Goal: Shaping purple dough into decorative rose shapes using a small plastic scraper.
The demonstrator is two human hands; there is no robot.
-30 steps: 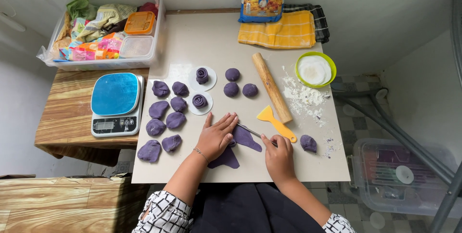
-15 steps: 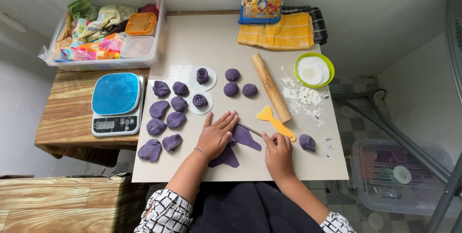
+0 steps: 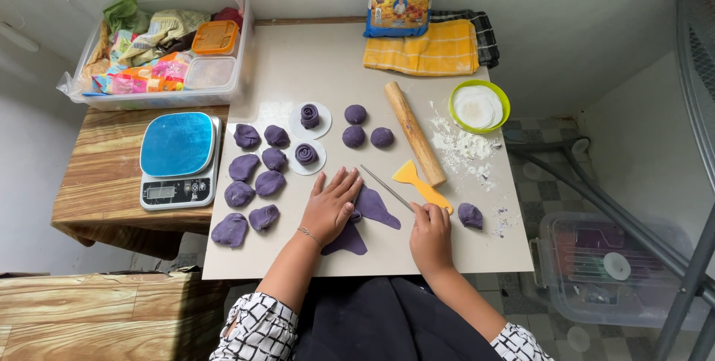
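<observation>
left hand [image 3: 330, 207] spread flat on purple dough [image 3: 372, 212], right hand [image 3: 430, 234] pinching thin metal stick [image 3: 387, 188]

only one view, from the head, looks straight down on the table [image 3: 313, 70] from fairly high; wall at 12 o'clock, the person's body at 6 o'clock.

Soft, even daylight fills the frame, bright on the pale board [image 3: 328, 70] at centre and on the white wall along the top, with no harsh glare. Shadows are faint and short, darkest under the wooden table at lower left. Focus is sharp throughout, though the wide lens bends straight lines near the right and left edges.
</observation>
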